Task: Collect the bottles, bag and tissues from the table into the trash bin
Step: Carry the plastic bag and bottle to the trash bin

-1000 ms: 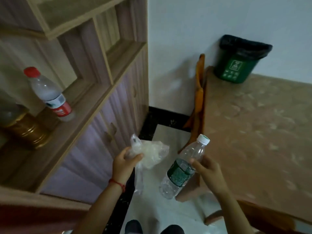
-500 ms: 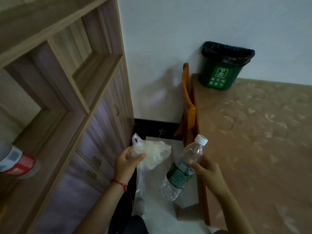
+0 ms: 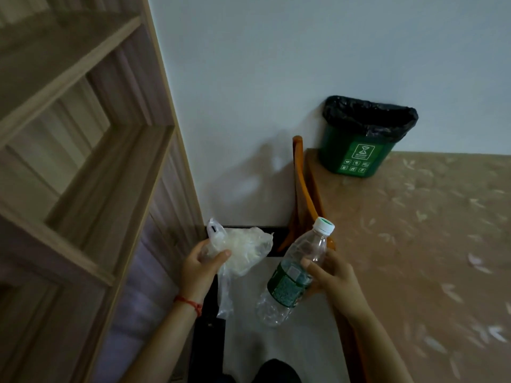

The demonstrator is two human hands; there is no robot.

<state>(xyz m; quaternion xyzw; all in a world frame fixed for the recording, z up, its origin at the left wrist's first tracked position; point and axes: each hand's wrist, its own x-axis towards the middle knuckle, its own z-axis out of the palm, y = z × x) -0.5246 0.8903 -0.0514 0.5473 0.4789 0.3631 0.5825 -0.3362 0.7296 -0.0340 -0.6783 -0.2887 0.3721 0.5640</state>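
My left hand (image 3: 200, 268) grips a crumpled clear plastic bag (image 3: 243, 252), whose tail hangs down below the fist. My right hand (image 3: 331, 280) holds an empty clear bottle (image 3: 293, 275) with a green label and a white cap, tilted with the cap up and to the right. A green trash bin (image 3: 356, 153) lined with a black bag stands at the far left corner of the table (image 3: 414, 244), against the wall, well beyond both hands. No tissues are in sight.
A wooden shelf unit (image 3: 83, 189) with drawers fills the left side. An orange wooden chair back (image 3: 301, 189) stands at the table's left edge. Pale floor (image 3: 276, 341) lies between shelf and table, under my hands.
The view has swung right and up: the red-capped bottle on the shelf has left the frame and the bin has shifted toward the centre. Both hands keep the same hold.
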